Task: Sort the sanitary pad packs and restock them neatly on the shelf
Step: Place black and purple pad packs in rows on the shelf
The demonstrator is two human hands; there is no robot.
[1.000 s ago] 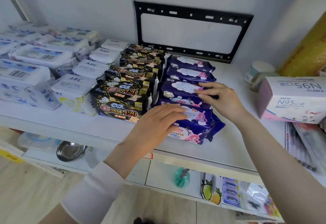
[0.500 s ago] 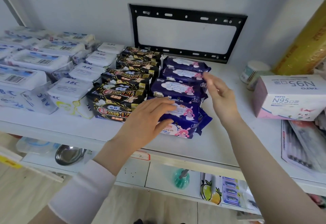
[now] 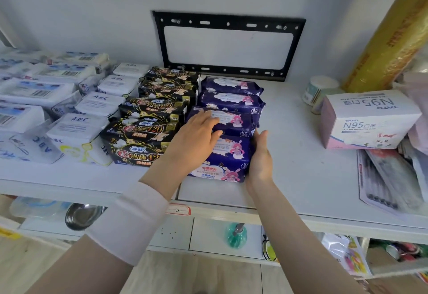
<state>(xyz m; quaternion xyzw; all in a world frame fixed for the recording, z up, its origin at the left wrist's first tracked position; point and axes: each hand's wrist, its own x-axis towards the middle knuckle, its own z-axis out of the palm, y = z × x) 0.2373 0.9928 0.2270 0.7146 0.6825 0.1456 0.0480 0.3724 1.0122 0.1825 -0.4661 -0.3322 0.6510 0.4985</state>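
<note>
Left hand (image 3: pixel 196 136) lies flat, fingers straight, palm down on top of the purple packs (image 3: pixel 232 101), covering the seam between the front purple pack (image 3: pixel 228 155) and the one behind it; it holds nothing, just presses. Right hand (image 3: pixel 260 158) is open too, fingers straight and pointing to 12 o'clock, palm flat against the right end of the front purple pack, no curl round it. Purple packs sit in one file of four running from 6 to 12 o'clock at mid shelf (image 3: pixel 298 159), front one near the shelf's front edge, back one near the black bracket (image 3: pixel 229 46) on the wall. Black packs (image 3: pixel 148 129) form a file touching the purple one at its 9 o'clock; white packs (image 3: pixel 80 134) are further out at 9 o'clock, less tidy. Mask box (image 3: pixel 370 120) stands well apart at 3 o'clock. Step looks like squaring up the purple file, likely near the end of the job. Risks, as I judge them: right hand shoves too hard toward 9 o'clock and the soft front pack buckles or knocks the black file crooked; left palm pressing down while the side is pushed could drag the second pack out of line; front pack is close to the edge at 6 o'clock, so a careless pull back of either hand could slide it off the shelf.
</note>
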